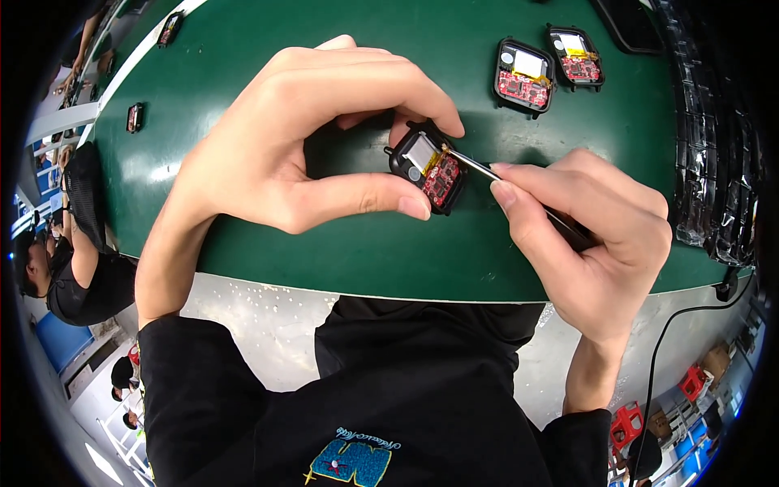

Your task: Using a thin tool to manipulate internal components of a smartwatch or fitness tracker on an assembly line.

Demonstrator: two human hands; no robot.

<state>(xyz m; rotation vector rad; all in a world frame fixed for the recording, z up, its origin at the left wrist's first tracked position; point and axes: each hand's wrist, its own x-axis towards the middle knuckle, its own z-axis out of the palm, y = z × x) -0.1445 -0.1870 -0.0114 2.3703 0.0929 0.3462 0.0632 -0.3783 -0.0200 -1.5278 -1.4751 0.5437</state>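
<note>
Between the thumb and fingers of my left hand (276,134) is a small black device housing (403,174), tilted above the green table. Inside it a red circuit board (441,180), a silver-white battery (421,152) and a bit of yellow tape show. My right hand (600,231) pinches a pair of slim metal tweezers (475,165), whose tip touches the yellow tape near the board's upper edge. Whether the tweezer tips grip anything is too small to tell.
Two similar open housings (524,77) (577,57) lie at the far right on the green table (341,264). Rows of black wrapped parts (696,154) line the right edge, near a dark tray (629,24). Two small devices (135,118) sit far left. A co-worker (81,252) is at left.
</note>
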